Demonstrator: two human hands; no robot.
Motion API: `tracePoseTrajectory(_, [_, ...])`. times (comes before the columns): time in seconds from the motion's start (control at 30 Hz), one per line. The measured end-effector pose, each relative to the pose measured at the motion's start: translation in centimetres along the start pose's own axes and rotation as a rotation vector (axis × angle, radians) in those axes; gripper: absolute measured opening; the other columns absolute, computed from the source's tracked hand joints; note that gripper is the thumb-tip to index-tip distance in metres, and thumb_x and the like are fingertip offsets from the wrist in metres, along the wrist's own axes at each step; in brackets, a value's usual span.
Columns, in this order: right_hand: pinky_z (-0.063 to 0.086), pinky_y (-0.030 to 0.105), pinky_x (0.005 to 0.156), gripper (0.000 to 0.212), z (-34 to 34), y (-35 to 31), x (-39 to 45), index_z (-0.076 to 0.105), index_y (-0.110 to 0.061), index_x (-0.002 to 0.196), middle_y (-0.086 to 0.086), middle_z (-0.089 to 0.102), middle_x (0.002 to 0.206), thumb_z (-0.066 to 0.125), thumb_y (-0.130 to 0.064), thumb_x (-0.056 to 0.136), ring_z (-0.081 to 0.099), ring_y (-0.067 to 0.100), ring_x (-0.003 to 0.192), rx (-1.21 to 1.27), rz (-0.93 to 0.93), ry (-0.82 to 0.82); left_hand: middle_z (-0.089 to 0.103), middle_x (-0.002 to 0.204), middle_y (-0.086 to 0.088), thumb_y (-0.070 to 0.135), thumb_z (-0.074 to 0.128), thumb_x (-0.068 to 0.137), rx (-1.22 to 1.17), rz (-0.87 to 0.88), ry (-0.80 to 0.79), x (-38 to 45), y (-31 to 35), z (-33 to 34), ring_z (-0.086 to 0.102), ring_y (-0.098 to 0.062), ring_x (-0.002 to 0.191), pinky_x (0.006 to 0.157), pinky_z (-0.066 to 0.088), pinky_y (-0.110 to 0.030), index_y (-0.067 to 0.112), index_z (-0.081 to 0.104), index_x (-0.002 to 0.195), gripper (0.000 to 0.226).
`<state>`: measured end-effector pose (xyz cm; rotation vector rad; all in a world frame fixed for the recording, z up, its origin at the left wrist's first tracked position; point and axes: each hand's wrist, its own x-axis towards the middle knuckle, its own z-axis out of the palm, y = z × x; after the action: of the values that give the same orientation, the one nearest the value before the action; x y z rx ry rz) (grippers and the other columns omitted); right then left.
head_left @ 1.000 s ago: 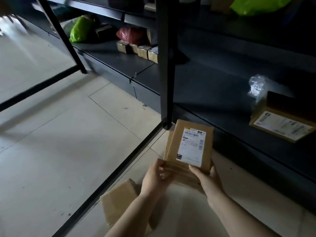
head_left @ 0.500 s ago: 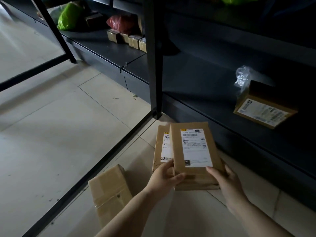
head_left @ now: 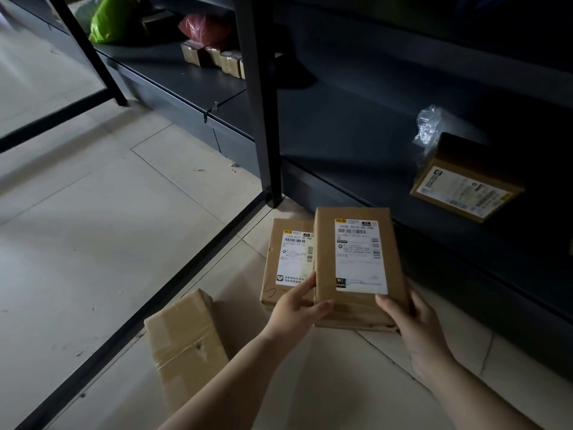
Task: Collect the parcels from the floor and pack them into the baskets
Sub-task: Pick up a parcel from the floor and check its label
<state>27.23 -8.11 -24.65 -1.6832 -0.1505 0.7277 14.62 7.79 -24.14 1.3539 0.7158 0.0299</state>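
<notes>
A dark metal shelving unit (head_left: 372, 125) is filling the far side of the room, its upright post (head_left: 260, 119) standing on the pale tiled floor (head_left: 93, 228). On the low shelf a labelled cardboard box (head_left: 465, 181) is sitting with a crumple of clear plastic wrap (head_left: 429, 125) just beside it; further back a green bag (head_left: 107, 21), a red bag (head_left: 201, 26) and a row of small boxes (head_left: 214, 55) are lying in the gloom. No basket is showing from where I am standing.

On the floor near the post, a plain taped carton (head_left: 186, 346) is lying to the person's left, and a flat labelled parcel (head_left: 288, 259) is lying just beyond the hands.

The person is holding a second labelled parcel (head_left: 356, 262) above that one, label up, its long axis running away from the body. The grip is at the near end, so most of the parcel is reaching forward past the fingers. The left hand (head_left: 297, 308) is gripping the near left corner, thumb on top and fingers curled along the side; the right hand (head_left: 412, 318) is clasping the near right corner, thumb on the top face near the label's corner and fingers wrapped underneath. Both hands are equally near. I'd judge it ready to be carried off to a basket.
</notes>
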Motion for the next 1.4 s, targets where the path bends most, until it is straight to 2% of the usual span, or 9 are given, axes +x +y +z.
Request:
tracePoseTrajectory(0.1, [0.048, 0.023, 0.081, 0.037, 1.5, -1.0, 0.1, 0.061, -0.048, 0.100, -0.019, 0.070, 0.098, 0.071, -0.019, 0.079, 0.062, 0.000, 0.096, 0.004, -0.010, -0.033, 0.074, 0.089, 0.015, 0.005, 0.061, 0.087, -0.032, -0.001, 0.042, -0.5, 0.8, -1.1, 0.068, 0.001, 0.077, 0.061, 0.048, -0.009, 0.025, 0.037, 0.141, 0.063])
tracePoseTrajectory(0.33, [0.046, 0.008, 0.066, 0.042, 4.7, -7.5, -2.1, 0.055, -0.055, 0.102, -0.031, 0.066, 0.093, 0.071, -0.024, 0.078, 0.059, -0.015, 0.087, 0.015, -0.009, -0.072, 0.071, 0.109, 0.003, 0.006, 0.065, 0.083, -0.084, -0.027, 0.145, -3.9, 6.8, -3.0, 0.067, -0.017, 0.101, 0.084, 0.055, -0.028, 0.025, 0.044, 0.137, 0.061])
tracePoseTrajectory(0.43, [0.050, 0.016, 0.072, 0.040, 4.8, -12.4, -4.6, 0.061, -0.050, 0.102, -0.022, 0.070, 0.097, 0.070, -0.018, 0.080, 0.065, -0.004, 0.088, 0.058, 0.005, -0.093, 0.070, 0.112, 0.004, 0.010, 0.069, 0.080, -0.077, -0.015, 0.200, -7.3, 11.9, -2.8, 0.065, -0.018, 0.104, 0.089, 0.054, -0.035, 0.028, 0.052, 0.131, 0.057])
tracePoseTrajectory(0.63, [0.051, 0.029, 0.077, 0.042, 2.3, -28.2, -13.6, 0.064, -0.041, 0.107, -0.019, 0.072, 0.096, 0.074, -0.018, 0.073, 0.067, 0.006, 0.091, 0.063, 0.058, -0.136, 0.074, 0.096, 0.013, 0.014, 0.071, 0.069, -0.087, -0.021, 0.314, -19.0, 27.7, -0.3, 0.069, -0.009, 0.088, 0.072, 0.054, -0.021, 0.046, 0.062, 0.102, 0.047])
tracePoseTrajectory(0.73, [0.049, 0.027, 0.073, 0.045, 0.6, -38.3, -19.6, 0.062, -0.039, 0.107, -0.017, 0.071, 0.094, 0.076, -0.014, 0.073, 0.065, 0.008, 0.091, 0.010, 0.047, -0.163, 0.072, 0.103, 0.010, 0.032, 0.069, 0.055, -0.091, -0.032, 0.353, -27.4, 37.2, 1.6, 0.067, -0.013, 0.096, 0.083, 0.054, -0.027, 0.039, 0.057, 0.119, 0.065])
tracePoseTrajectory(0.93, [0.041, 0.019, 0.062, 0.053, -2.3, -54.7, -29.9, 0.059, -0.020, 0.122, -0.016, 0.064, 0.092, 0.078, -0.027, 0.073, 0.057, 0.002, 0.083, -0.091, 0.016, -0.258, 0.067, 0.115, 0.000, 0.026, 0.077, 0.065, -0.108, -0.013, 0.435, -41.5, 51.4, 4.7, 0.066, -0.013, 0.097, 0.082, 0.054, -0.026, 0.019, 0.048, 0.136, 0.077])
tracePoseTrajectory(1.03, [0.045, 0.025, 0.063, 0.060, -2.3, -58.9, -33.6, 0.055, -0.017, 0.128, -0.004, 0.067, 0.101, 0.077, -0.030, 0.073, 0.062, 0.013, 0.089, -0.089, -0.028, -0.327, 0.069, 0.101, 0.006, 0.011, 0.075, 0.075, -0.189, 0.010, 0.518, -46.0, 55.1, 5.1, 0.067, -0.006, 0.084, 0.066, 0.054, -0.017, 0.017, 0.049, 0.134, 0.064])
tracePoseTrajectory(1.17, [0.052, 0.036, 0.075, 0.064, -0.3, -62.6, -38.1, 0.054, -0.018, 0.130, 0.000, 0.067, 0.107, 0.078, -0.033, 0.072, 0.063, 0.019, 0.093, -0.098, -0.116, -0.393, 0.068, 0.093, 0.012, 0.014, 0.075, 0.074, -0.182, 0.096, 0.646, -51.3, 57.8, 3.9, 0.065, 0.001, 0.079, 0.066, 0.052, -0.013, 0.018, 0.051, 0.133, 0.063])
tracePoseTrajectory(1.4, [0.053, 0.040, 0.085, 0.059, 5.5, -66.1, -47.0, 0.057, -0.023, 0.127, -0.005, 0.068, 0.104, 0.077, -0.035, 0.072, 0.064, 0.017, 0.095, -0.066, -0.256, -0.521, 0.064, 0.117, 0.003, 0.018, 0.075, 0.076, -0.156, 0.235, 0.790, -62.1, 59.4, 0.0, 0.063, -0.003, 0.087, 0.070, 0.052, -0.015, 0.020, 0.050, 0.134, 0.063])
